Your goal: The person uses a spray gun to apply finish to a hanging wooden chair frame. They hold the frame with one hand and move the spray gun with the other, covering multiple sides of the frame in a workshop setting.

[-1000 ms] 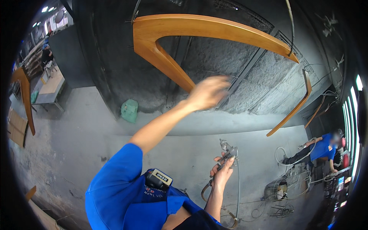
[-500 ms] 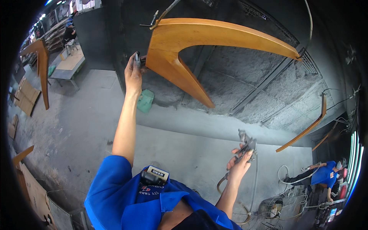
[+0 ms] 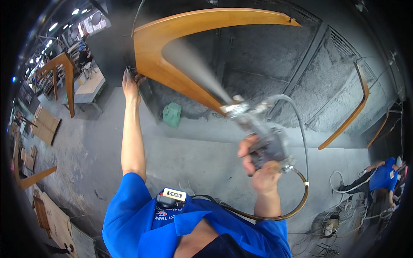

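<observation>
A curved, V-shaped wooden piece [image 3: 172, 38] with an orange-brown finish hangs overhead. My left hand [image 3: 130, 82] is raised and grips its lower left corner. My right hand [image 3: 258, 161] holds a grey metal spray gun [image 3: 262, 133] with hoses [image 3: 297, 129] attached. The nozzle points up and to the left. A cone of mist [image 3: 193, 64] runs from it onto the inner face of the wood.
A second curved wooden piece [image 3: 350, 114] hangs at the right against the grey booth wall [image 3: 275, 56]. A green container [image 3: 172, 115] lies on the floor. A person in blue [image 3: 380, 176] bends at the far right. Wooden frames [image 3: 60, 71] and boards stand at the left.
My right hand has lifted the spray gun from low at my side up toward the wood, and mist now comes out. My left hand stays at the corner of the piece.
</observation>
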A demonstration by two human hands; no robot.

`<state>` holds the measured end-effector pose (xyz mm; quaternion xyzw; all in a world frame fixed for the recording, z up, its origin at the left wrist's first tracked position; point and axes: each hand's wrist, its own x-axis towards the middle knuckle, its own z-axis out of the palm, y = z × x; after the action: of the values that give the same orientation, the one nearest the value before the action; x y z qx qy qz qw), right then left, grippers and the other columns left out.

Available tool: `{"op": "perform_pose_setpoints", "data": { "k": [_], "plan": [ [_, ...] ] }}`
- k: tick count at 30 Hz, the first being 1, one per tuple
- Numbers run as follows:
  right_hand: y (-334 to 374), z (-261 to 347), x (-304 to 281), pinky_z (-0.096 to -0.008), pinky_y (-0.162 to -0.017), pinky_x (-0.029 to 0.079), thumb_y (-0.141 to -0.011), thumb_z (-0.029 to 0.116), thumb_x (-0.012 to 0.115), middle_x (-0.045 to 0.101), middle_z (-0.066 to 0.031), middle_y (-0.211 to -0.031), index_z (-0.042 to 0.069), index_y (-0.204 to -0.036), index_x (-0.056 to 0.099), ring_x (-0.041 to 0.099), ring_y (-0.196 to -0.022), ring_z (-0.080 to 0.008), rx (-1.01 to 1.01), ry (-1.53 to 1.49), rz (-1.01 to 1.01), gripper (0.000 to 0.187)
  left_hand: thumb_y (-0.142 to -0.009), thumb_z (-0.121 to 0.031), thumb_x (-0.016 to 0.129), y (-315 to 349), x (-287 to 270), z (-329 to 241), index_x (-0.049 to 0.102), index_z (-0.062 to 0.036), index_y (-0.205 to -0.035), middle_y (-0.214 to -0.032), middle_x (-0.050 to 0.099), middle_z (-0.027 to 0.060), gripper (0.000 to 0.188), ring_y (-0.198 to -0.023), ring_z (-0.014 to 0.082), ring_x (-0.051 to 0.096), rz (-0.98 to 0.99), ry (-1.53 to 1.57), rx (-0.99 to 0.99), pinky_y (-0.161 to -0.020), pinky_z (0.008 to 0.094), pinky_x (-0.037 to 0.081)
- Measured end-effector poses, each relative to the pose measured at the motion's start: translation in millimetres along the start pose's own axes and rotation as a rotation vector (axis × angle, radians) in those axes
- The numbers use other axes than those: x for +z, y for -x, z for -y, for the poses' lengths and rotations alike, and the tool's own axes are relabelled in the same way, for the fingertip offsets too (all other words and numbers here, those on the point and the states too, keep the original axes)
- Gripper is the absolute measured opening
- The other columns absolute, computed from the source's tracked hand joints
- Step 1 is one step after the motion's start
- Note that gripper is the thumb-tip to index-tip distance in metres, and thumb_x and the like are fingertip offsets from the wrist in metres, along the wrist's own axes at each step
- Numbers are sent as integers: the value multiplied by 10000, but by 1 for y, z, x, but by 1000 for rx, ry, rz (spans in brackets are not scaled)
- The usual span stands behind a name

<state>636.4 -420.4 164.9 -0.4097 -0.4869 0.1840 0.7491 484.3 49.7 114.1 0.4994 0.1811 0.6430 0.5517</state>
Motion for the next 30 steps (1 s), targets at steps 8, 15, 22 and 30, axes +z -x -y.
{"op": "perform_pose_setpoints", "data": {
  "k": [8, 15, 22, 30],
  "plan": [
    [17, 63, -99, -199, -371, 329, -1007, 716, 328, 588, -94, -850, 0, -1237, 500, 351, -445, -43, -233, 324, -611, 772, -1093, -308, 464, 1, 4, 15, 509, -22, -1296, -1128, 652, 132, 354, -1046, 285, 677, 144, 38, -5, -824, 401, 594],
    [32, 77, -111, -197, -377, 320, -1019, 692, 337, 591, -95, -840, -32, -1242, 508, 375, -443, -51, -300, 450, -916, 777, -1103, -334, 428, -5, 21, 30, 523, -39, -1243, -1117, 649, 120, 340, -1048, 286, 672, 216, 133, -65, -839, 417, 588],
    [48, 14, -24, -186, -394, 305, -896, 810, 456, 607, -59, -857, 38, -1223, 561, 385, -476, -36, 9, 202, -354, 846, -1104, -336, 414, -12, 28, 48, 466, -47, -1335, -1228, 632, 153, 374, -1138, 327, 631, 252, 136, -111, -915, 487, 564],
    [22, -11, -18, -206, -419, 324, -892, 811, 442, 630, -84, -902, 12, -1264, 541, 377, -485, -40, 105, 210, -100, 886, -1100, -320, 442, -27, 54, 64, 365, -78, -1468, -1276, 599, 142, 447, -1176, 320, 617, 330, 186, -130, -933, 513, 562]
  ]
}}
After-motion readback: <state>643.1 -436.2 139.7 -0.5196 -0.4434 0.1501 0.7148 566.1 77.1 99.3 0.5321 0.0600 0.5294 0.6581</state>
